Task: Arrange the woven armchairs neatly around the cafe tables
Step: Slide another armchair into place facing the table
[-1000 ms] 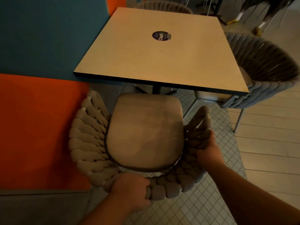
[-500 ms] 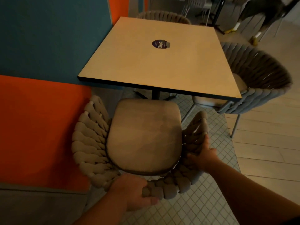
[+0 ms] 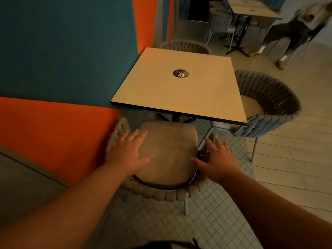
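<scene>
A woven armchair [image 3: 168, 194] with a beige seat cushion stands in front of me, its front tucked under the near edge of the square cafe table [image 3: 161, 90]. My left hand [image 3: 128, 152] hovers flat over the chair's left side, fingers spread, holding nothing. My right hand [image 3: 218, 159] is spread open above the chair's right arm, also empty. A second woven armchair [image 3: 269, 97] sits at the table's right side. A third armchair [image 3: 185, 44] shows behind the table's far edge.
An orange and teal wall [image 3: 53, 69] runs close along the left of chair and table. A round dark sticker [image 3: 180, 73] marks the tabletop. Another table [image 3: 251, 8] with chairs stands at the back. A person [image 3: 294, 29] moves at the far right.
Both hands have let go of the chair's woven back and arm and now hover open above it. My view has pulled back and up, showing more of the room.
</scene>
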The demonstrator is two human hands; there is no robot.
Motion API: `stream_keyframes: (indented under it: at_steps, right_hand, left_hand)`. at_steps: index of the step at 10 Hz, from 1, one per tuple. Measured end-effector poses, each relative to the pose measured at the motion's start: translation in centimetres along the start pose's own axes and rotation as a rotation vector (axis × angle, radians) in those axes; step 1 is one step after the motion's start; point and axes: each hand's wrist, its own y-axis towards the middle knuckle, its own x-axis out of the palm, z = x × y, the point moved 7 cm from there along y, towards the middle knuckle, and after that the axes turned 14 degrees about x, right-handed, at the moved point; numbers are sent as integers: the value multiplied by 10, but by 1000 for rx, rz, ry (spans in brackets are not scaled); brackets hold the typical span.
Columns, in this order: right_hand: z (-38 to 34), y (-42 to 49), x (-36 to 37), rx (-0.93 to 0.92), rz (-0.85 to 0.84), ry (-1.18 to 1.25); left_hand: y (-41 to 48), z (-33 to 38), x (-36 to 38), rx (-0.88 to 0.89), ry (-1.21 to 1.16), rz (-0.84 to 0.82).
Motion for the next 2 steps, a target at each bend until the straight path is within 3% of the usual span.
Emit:
stream_keyframes:
  at_steps: [2]
  right_hand:
    - [1,-9,-41,-48,66,-38]
  left_hand:
    - [-3,24,-41,19,86,66]
